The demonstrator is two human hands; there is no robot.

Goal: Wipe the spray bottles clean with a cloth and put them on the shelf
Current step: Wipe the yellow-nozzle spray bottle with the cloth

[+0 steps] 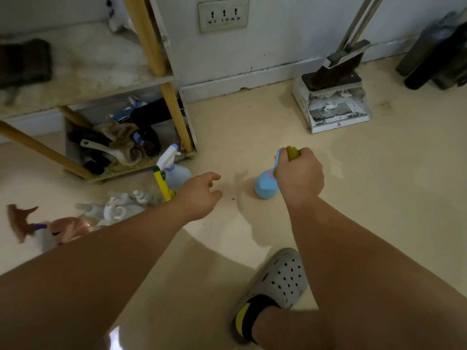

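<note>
Right hand (pixel 299 176) grips the yellow-green head of the round, pale-blue spray bottle (pixel 265 185), upright on the floor (pixel 379 198). Left hand (pixel 202 195) hovers beside it, fingers relaxed, holding nothing.

Head camera, looking forward and steeply down at the floor.

One wide-angle view from above, close over both forearms; the right hand (pixel 299 175) and left hand (pixel 201 195) sit mid-frame, the shelf (pixel 101 82) upper left, the wall beyond.
</note>
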